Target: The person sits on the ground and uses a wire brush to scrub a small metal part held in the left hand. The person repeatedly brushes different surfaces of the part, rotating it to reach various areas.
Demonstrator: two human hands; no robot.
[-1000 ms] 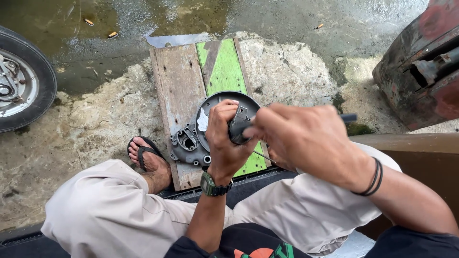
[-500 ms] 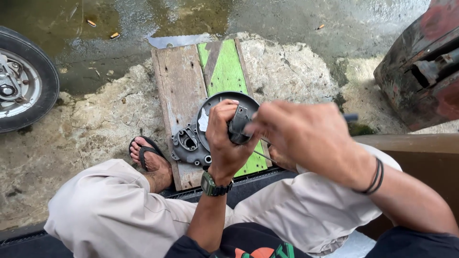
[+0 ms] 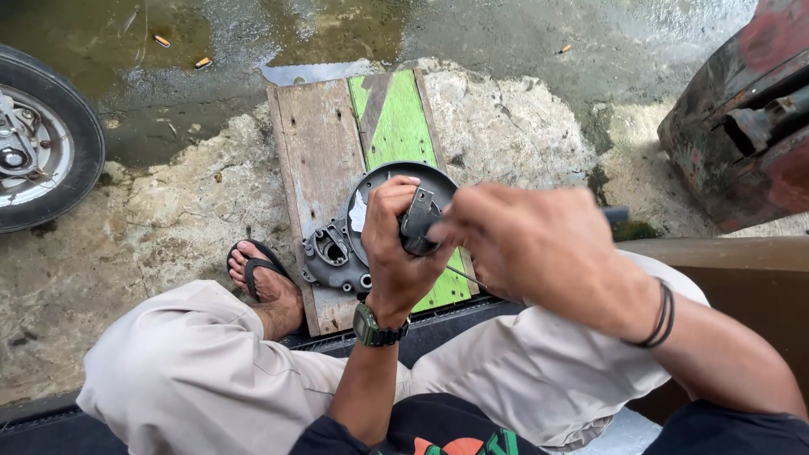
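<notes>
**Grey engine cover worked on over a wooden board**

A wheel [image 3: 38, 147] is seen at the left edge, on wet concrete ground [image 3: 539, 109], and a rusty red machine body [image 3: 742, 126] stands at the right. A sandalled foot [image 3: 265, 278] is planted just beside the wooden board [image 3: 320, 160], which is partly painted green. The grey engine cover [image 3: 337, 253] rests on that board, and much of it is hidden by both hands. The left hand [image 3: 396, 248] is closed around a small dark metal part [image 3: 419, 221] above the cover. The right hand [image 3: 539, 248] is clenched on a thin tool [image 3: 619, 214], whose dark handle end shows beyond the knuckles.
</notes>
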